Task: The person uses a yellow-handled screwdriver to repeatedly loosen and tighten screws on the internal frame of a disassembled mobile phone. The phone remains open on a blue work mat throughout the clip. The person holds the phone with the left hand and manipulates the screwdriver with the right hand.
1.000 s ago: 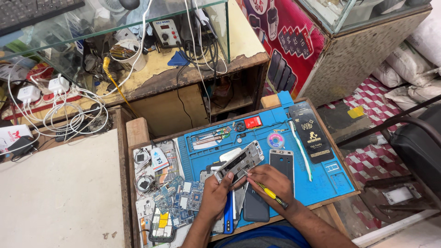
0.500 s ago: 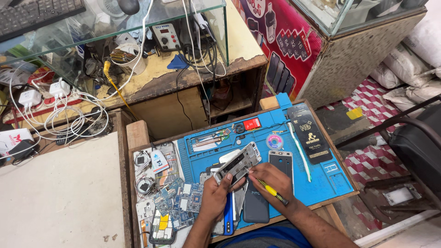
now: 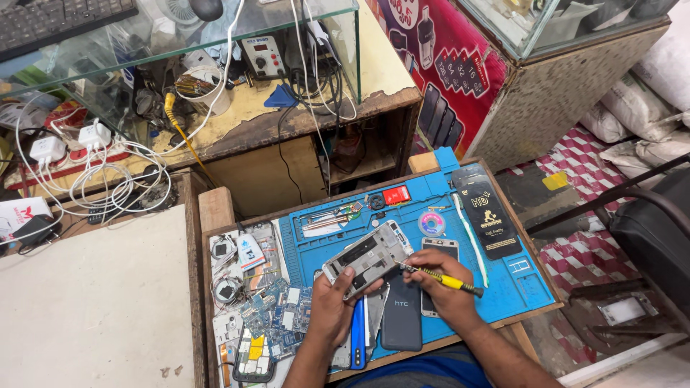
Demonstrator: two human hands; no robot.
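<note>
My left hand holds an opened silver phone frame tilted above a blue repair mat. My right hand grips a small yellow-handled screwdriver, its tip touching the frame's right end. Under my hands lie a dark grey phone back cover, a blue strip-like part and a phone with a dark screen, part hidden by my right hand.
Circuit boards and loose parts are heaped left of the mat. A black flat package, a small round reel and a red case lie on the mat's far side. A cluttered desk with white cables stands behind.
Both hands and the phone frame stay in almost the same place; the screwdriver tip remains at the frame's end.
</note>
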